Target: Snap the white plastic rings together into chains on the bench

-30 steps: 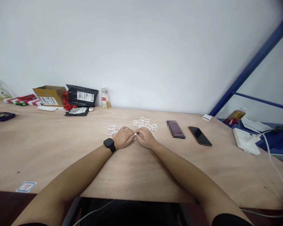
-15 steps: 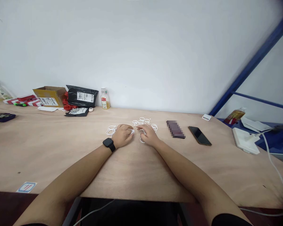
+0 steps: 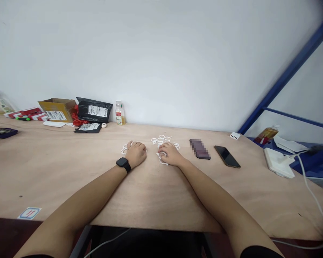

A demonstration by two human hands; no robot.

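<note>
Two groups of small white rings lie on the wooden table [image 3: 56,172]: a left pile [image 3: 124,148] and a right pile [image 3: 163,139]. My left hand [image 3: 136,153], with a black watch [image 3: 123,164] on its wrist, rests over the left pile with curled fingers. My right hand [image 3: 171,154] lies on the near edge of the right pile, fingers curled over a few rings. What either hand holds is hidden.
A dark phone [image 3: 227,156] and a blurred dark object [image 3: 199,148] lie right of the rings. A small bottle [image 3: 120,113], black parcels [image 3: 94,109] and a cardboard box [image 3: 56,108] stand at the back left. A white power strip [image 3: 277,162] with cable and a blue frame [image 3: 285,77] are at the right.
My hands were touching at the fingertips between the piles; they have parted, the left moving over the left pile and the right onto the right pile.
</note>
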